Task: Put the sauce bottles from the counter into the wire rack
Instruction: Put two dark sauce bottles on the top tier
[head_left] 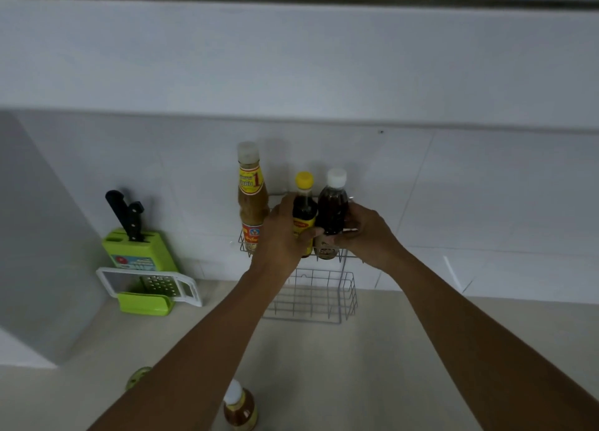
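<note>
A two-tier wire rack (343,292) hangs on the white tiled wall above the counter. Three bottles stand in its upper tier: a tall brown sauce bottle with a yellow-red label (252,197) at the left, a dark bottle with a yellow cap (304,200) in the middle, and a dark bottle with a white cap (334,200) at the right. My left hand (282,232) grips the yellow-capped bottle. My right hand (366,232) grips the white-capped bottle. Another white-capped sauce bottle (239,408) stands on the counter at the bottom edge.
The rack's lower tier holds nothing. A green knife block with black-handled knives (137,245) and a white-and-green grater (152,289) stand at the left by the wall. A green round object (137,377) lies on the beige counter (340,365). A grey panel rises at far left.
</note>
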Available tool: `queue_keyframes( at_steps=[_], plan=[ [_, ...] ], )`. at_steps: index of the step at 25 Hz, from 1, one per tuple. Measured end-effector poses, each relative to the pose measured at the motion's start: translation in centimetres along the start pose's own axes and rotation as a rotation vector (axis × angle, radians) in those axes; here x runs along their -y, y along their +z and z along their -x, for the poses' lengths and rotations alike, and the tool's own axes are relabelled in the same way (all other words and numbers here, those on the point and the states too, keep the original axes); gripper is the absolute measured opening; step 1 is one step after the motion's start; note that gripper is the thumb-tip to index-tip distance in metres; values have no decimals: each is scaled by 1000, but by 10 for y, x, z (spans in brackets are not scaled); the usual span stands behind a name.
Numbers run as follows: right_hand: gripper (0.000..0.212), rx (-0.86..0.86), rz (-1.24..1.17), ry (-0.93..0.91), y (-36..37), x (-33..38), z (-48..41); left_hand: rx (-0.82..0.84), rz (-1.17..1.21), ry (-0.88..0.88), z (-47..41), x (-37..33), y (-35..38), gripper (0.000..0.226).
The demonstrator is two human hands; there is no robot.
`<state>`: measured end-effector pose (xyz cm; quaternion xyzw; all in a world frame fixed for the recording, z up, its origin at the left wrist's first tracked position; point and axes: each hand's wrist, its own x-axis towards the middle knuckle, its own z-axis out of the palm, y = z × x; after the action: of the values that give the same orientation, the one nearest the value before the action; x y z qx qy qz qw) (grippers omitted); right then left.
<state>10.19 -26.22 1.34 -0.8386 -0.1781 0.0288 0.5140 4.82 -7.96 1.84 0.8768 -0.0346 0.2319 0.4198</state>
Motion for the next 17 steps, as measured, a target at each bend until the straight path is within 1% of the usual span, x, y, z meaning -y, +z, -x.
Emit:
queue_keyframes(
  at_steps=[2,4,7,12,17],
  plan=[
    [49,31,0,22,-3,-1,1,4,-40,-7,-4,-8,-10,38],
    [41,22,-5,41,-3,-2,1,-25,-70,5,-11,-15,-22,32],
    [49,2,30,36,3,0,-2,-58,-197,3,-19,-23,-42,29],
    [46,10,29,46,17,14,-6,-90,-243,-77,-20,-18,-59,23],
    [49,28,40,49,26,19,-8,-72,-286,-107,-21,-6,-63,26]
  ],
)
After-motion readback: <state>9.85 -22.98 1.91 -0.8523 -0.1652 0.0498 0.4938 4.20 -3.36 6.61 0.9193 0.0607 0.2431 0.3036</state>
